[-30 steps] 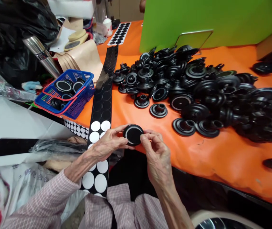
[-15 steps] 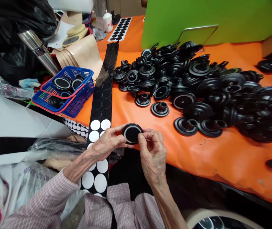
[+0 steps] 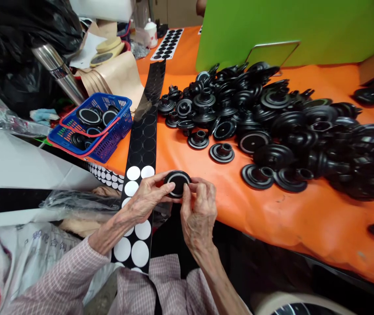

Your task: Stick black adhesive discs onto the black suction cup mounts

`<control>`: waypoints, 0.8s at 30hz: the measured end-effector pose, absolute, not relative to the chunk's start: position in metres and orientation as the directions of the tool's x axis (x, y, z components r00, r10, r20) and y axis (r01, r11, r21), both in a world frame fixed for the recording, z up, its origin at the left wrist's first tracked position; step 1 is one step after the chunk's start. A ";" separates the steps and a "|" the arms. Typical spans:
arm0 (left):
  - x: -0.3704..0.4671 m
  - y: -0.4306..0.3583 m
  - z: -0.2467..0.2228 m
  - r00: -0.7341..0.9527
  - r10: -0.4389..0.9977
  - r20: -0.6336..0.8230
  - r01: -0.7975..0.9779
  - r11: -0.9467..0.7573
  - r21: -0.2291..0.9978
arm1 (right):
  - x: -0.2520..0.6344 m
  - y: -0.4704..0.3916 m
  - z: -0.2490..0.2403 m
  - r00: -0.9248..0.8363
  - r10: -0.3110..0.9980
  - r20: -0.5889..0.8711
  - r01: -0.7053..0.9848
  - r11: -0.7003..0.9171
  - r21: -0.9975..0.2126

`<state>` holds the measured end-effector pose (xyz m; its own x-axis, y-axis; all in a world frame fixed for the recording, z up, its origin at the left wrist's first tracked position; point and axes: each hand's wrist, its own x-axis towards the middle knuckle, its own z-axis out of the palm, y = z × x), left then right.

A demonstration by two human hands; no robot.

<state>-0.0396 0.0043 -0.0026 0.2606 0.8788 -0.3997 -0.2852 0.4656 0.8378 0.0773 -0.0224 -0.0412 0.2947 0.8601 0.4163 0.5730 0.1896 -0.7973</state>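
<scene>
Between my hands, over the front edge of the orange table [image 3: 259, 218], is a round black disc [image 3: 177, 184] with a pale ring around its face. My left hand [image 3: 147, 194] grips its left side, the thumb lying on the face. Fingers and thumb of my right hand [image 3: 198, 210] pinch its right edge. Under my left forearm runs a long black strip [image 3: 142, 131] of round stickers, with white circles at its near part. A large heap of black discs with stems [image 3: 239, 100] lies to the right.
A blue basket [image 3: 108, 135] with red handles holds several discs at the left. Behind it are a steel flask [image 3: 57, 70], brown paper [image 3: 114, 78] and black plastic bags [image 3: 26, 52]. A green board [image 3: 288, 26] stands at the back. A sheet of black dots [image 3: 167, 43] lies beyond the strip.
My right hand has shifted left, and its thumb has moved to the lower right of the disc's face. The disc sits slightly further left. The whole view has shifted slightly.
</scene>
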 end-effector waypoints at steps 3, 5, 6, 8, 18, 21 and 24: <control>-0.045 0.002 0.002 0.242 0.885 -0.398 -0.298 0.459 0.837 | 0.080 -0.023 -0.036 0.382 0.888 0.256 0.378 0.103 -0.920; -0.051 0.001 0.007 0.255 0.883 -0.394 -0.294 0.459 0.839 | 0.085 -0.020 -0.029 0.303 0.953 0.009 0.153 -0.039 -0.987; -0.056 0.002 0.010 0.261 0.884 -0.389 -0.277 0.454 0.847 | 0.087 -0.015 -0.025 0.183 0.977 -0.106 0.064 -0.120 -0.991; -0.068 0.009 0.018 0.238 0.901 -0.364 -0.218 0.415 0.883 | 0.083 0.001 -0.017 0.010 0.981 -0.194 -0.022 -0.194 -0.981; -0.177 0.083 0.121 -0.329 0.932 0.150 0.417 0.001 0.909 | -0.010 0.108 0.058 -0.154 0.983 0.102 -0.484 0.015 -0.875; -0.186 0.056 0.096 -0.297 0.945 0.139 0.616 0.078 0.784 | 0.014 0.084 0.030 -0.121 0.982 0.145 -0.175 0.123 -0.977; -0.168 0.017 0.038 -0.196 0.949 -0.248 0.404 0.309 0.861 | 0.039 0.038 -0.018 -0.129 0.975 0.183 0.203 0.207 -0.957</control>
